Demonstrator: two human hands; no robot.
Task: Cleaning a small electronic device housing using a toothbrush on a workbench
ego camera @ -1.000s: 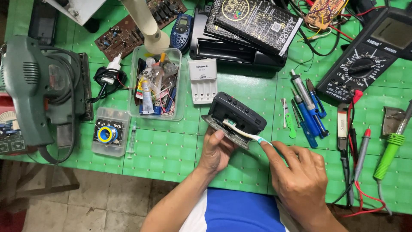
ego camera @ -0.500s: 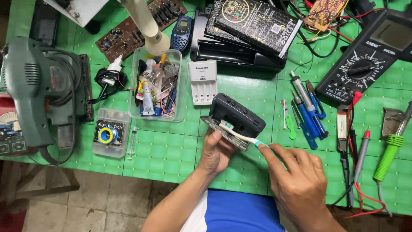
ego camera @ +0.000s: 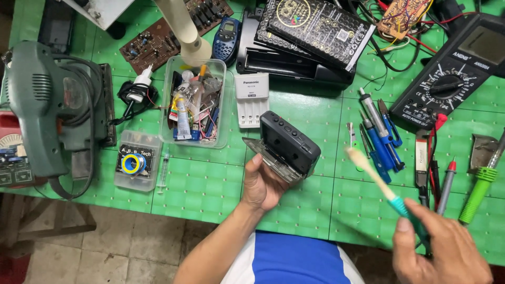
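You've got the black cassette player cradled in your left hand, held just above the green table near its front edge, tilted so the open clear door faces up toward you (that angle puts the inside where you can see it). Fingers wrap the lower end of the body and the thumb presses along the side, so the player sits firm without anything covering the door opening.

Your right hand is well apart from it, off to the lower right, fist closed round the teal handle of a toothbrush. The pale bristle end points up and left toward the player but isn't touching it, and it's blurred, so I can't tell how the bristles are turned.

Further out: the white battery charger lies just behind the player, and beside that the clear plastic tub of tubes and odds and ends. To your right, blue-handled soldering irons lie between the player and the black multimeter, with its probes and a green screwdriver nearer your brush hand. Far left sits the green power sander, and a small clear box with a solder reel.
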